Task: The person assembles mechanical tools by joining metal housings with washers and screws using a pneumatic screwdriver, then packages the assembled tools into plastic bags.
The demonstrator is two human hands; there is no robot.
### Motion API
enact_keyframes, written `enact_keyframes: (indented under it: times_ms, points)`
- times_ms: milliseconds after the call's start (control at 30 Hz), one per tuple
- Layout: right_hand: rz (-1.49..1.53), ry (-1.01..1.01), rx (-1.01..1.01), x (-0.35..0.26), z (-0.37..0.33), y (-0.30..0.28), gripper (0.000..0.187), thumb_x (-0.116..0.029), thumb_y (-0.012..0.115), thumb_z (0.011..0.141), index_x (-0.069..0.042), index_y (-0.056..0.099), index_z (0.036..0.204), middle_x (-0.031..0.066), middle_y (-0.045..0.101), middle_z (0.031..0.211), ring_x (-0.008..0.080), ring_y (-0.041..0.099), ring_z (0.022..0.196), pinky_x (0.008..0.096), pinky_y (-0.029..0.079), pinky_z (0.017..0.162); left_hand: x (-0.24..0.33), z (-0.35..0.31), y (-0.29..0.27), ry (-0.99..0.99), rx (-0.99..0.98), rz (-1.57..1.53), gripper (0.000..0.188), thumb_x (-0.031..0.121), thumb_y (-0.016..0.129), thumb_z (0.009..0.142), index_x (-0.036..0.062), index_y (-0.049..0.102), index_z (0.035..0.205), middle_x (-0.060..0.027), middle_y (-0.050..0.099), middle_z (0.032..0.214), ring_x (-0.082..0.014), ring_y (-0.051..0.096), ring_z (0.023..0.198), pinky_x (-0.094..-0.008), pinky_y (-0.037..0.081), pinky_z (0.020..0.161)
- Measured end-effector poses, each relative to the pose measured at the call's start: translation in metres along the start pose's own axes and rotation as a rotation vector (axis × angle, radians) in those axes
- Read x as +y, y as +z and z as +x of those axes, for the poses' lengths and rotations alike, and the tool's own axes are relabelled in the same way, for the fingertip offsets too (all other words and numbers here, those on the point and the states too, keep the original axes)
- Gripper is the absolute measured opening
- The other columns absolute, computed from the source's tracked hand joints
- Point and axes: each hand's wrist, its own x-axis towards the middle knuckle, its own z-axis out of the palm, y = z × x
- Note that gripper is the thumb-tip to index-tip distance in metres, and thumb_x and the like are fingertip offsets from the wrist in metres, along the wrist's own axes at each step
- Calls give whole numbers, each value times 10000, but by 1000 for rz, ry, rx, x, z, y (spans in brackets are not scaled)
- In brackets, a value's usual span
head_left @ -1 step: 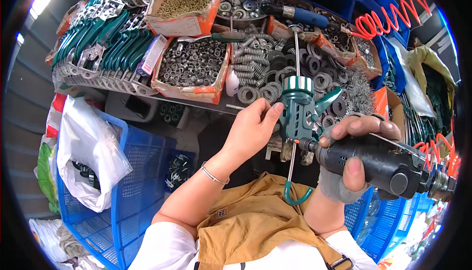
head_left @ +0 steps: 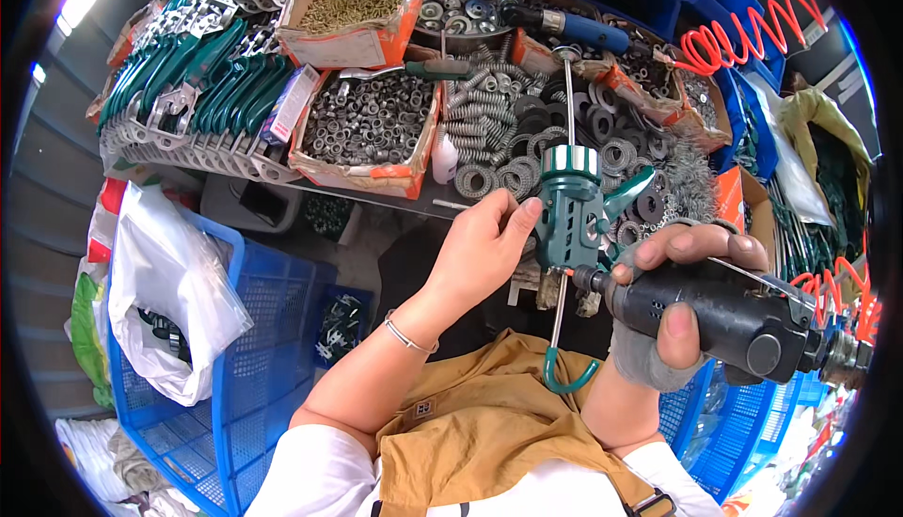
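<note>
My left hand (head_left: 496, 239) is closed against the left side of a green metal tool body (head_left: 569, 206), which looks like part of a caulking gun. A ribbed silvery collar tops this body. Through it runs a steel rod (head_left: 570, 103), ending in a round disc at the far side and a green hook (head_left: 571, 383) near my apron. In my right hand (head_left: 673, 310), partly covered by a grey glove or wrap, lies a black air screwdriver (head_left: 720, 318). The driver's tip meets the lower end of the green body; the exact contact point is too small to make out.
Springs (head_left: 480, 108), washers (head_left: 616, 155) and a carton of nuts (head_left: 414, 178) crowd the bench. Green handles (head_left: 202, 94) are stacked left; a red coiled hose (head_left: 715, 51) hangs right. A blue crate (head_left: 268, 329) stands at lower left, and a blue-gripped tool (head_left: 583, 31) lies behind.
</note>
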Motion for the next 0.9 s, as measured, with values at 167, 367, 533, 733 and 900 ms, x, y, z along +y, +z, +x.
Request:
enact_keyframes:
  times_ms: [167, 367, 533, 733, 900]
  points:
    - [13, -36, -5, 2, -3, -5, 668, -224, 761, 809, -76, 360, 1322, 160, 576, 992, 262, 604, 805, 365, 565, 618, 6, -11, -3, 19, 10, -5, 365, 316, 682, 895, 8, 520, 783, -32, 477, 651, -110, 417, 587, -276, 388, 543]
    - [45, -60, 27, -11, 1, -2, 695, -186, 733, 812, -67, 330, 1366, 165, 551, 993, 264, 594, 788, 361, 561, 578, 0, -47, 7, 519, 74, 321, 325, 240, 811, 714, 67, 586, 871, -59, 563, 807, -232, 584, 592, -319, 479, 492]
    - [104, -108, -75, -15, 2, -8, 635, -159, 694, 816, -46, 363, 1346, 157, 527, 1064, 252, 567, 834, 348, 557, 608, 0, -52, 18, 586, 141, 297, 227, 90, 798, 714, 29, 644, 870, -84, 630, 816, -205, 622, 625, -295, 507, 520]
    - [126, -147, -185, -21, 0, -9, 588, -152, 669, 816, -27, 401, 1324, 142, 520, 1091, 232, 542, 874, 334, 557, 637, 0, -50, 19, 666, 184, 249, 232, 50, 743, 743, 56, 650, 955, -55, 641, 826, -223, 651, 689, -302, 521, 543]
    - [98, -182, -203, -26, -2, -10, 588, -153, 668, 819, -27, 399, 1326, 145, 524, 1097, 234, 542, 875, 340, 555, 647, 7, -52, 21, 709, 161, 248, 399, 97, 793, 705, 61, 648, 1075, -61, 626, 908, -223, 639, 689, -308, 540, 604]
